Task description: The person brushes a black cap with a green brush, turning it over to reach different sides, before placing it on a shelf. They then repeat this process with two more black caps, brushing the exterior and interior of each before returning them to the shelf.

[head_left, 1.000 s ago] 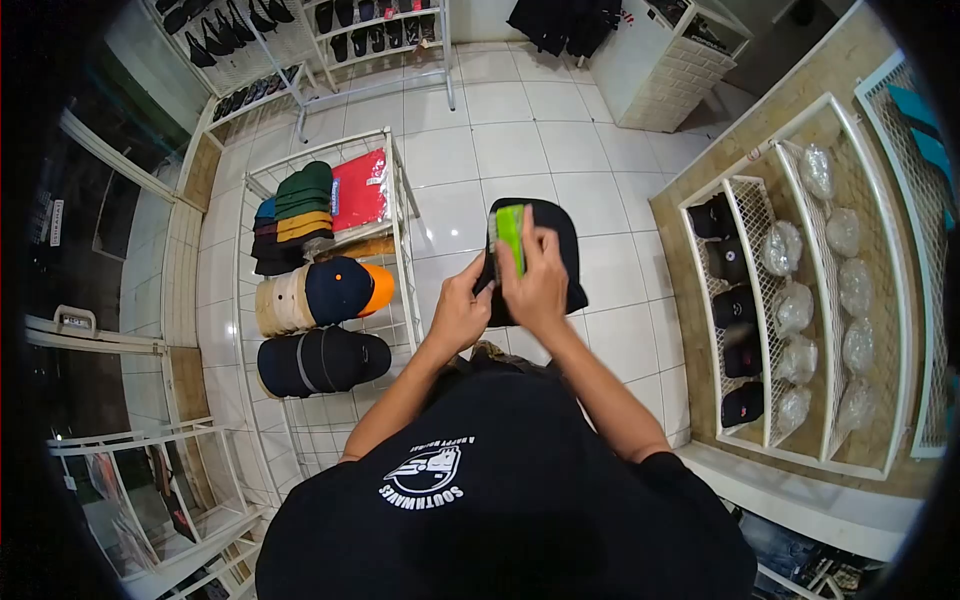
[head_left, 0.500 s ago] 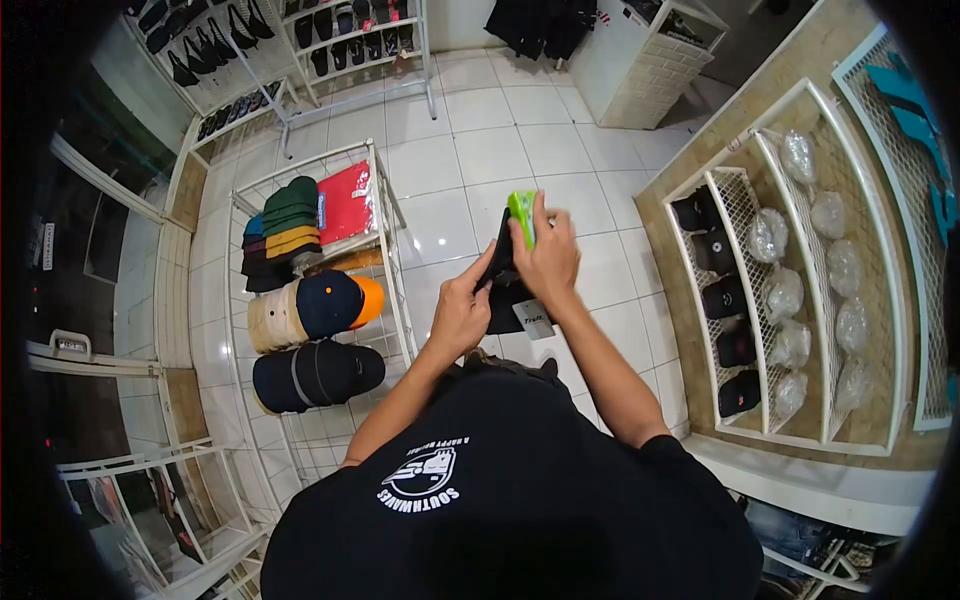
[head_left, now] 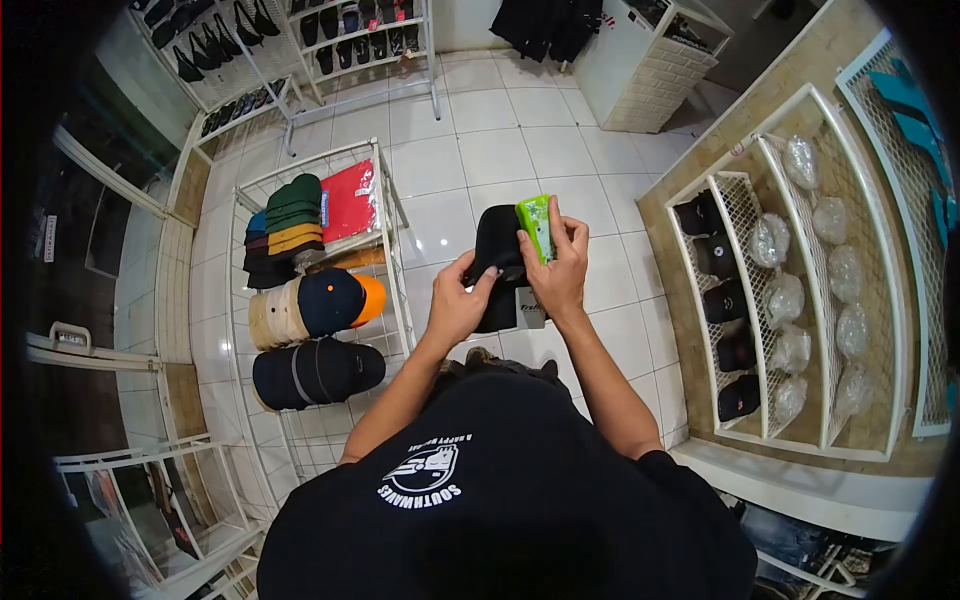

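In front of my body, a black cap is held up with its inside partly showing. My left hand is closed on the cap's left edge, thumb lying over the black fabric. A white and grey paper tag with lettering hangs by the cap's lower part. Closed around a small bright green block-like object is my right hand. The object has a paler, shiny patterned face, and I cannot make out its kind. It is close against the cap's right edge.
To my left stands a white wire rack with stacked caps, folded beanies and a red packaged item. On the right, wall shelves hold black caps and plastic-wrapped items. A white counter and shoe racks are farther back.
The cap has turned so more of its broad black surface shows. The green object has tilted and shifted slightly right with my right hand, showing its patterned face.
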`<state>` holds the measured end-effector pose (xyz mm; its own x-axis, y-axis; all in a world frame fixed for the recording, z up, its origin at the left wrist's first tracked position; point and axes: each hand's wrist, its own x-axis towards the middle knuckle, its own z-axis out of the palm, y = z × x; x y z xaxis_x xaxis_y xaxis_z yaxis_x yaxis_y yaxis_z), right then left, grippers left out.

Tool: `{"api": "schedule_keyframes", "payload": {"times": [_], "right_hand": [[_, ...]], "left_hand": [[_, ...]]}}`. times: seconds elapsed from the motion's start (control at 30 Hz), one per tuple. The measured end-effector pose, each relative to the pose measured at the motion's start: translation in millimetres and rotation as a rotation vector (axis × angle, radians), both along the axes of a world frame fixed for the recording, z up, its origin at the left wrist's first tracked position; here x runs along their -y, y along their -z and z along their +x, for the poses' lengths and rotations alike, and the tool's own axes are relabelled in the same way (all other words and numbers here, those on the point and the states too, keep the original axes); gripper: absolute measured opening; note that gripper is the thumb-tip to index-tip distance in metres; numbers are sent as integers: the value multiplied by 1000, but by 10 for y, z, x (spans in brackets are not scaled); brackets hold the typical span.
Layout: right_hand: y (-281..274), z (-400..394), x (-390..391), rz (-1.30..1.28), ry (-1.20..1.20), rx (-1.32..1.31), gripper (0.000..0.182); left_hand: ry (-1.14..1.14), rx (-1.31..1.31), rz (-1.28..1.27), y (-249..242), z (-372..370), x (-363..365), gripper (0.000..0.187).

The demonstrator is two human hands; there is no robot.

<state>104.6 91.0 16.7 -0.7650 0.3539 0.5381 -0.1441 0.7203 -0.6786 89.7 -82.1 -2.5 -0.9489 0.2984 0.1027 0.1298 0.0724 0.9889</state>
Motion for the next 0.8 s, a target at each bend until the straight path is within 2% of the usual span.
{"api": "schedule_keyframes", "payload": {"times": [0.1,0.17,0.2,0.33,0.43,0.47,0.57,0.63,0.7,0.8], "right_hand": [[-76,78,72,63,-90,-7,71],[-151,107,103,586,-72,-59,68],[-70,103,110,654,-69,-71,70],[-39,-121,55,490,60,17,72],[68,69,233,605,21,-1,74],[209,166,270,557,-35,-12,73],[310,63,134,554,37,37,69],[108,-96,83,518,78,90,69],[29,-85,121,549,57,36,69],[286,193,242,434,-105,13,67]], "left_hand": [[-107,66,-71,56,-126,4,29],[-151,21,-131,-57,-125,-38,33],[-168,-9,-189,-239,-65,-49,33],[-215,-132,-238,-294,74,-117,36],[-320,-103,-304,-354,-16,-69,38],[-343,-101,-304,-308,-73,-54,38],[-319,-134,-349,-236,0,-72,38],[-265,-143,-337,-179,37,-124,37],[-334,-148,-292,-239,-7,-154,37],[-319,-132,-400,-328,-102,-60,37]]}}
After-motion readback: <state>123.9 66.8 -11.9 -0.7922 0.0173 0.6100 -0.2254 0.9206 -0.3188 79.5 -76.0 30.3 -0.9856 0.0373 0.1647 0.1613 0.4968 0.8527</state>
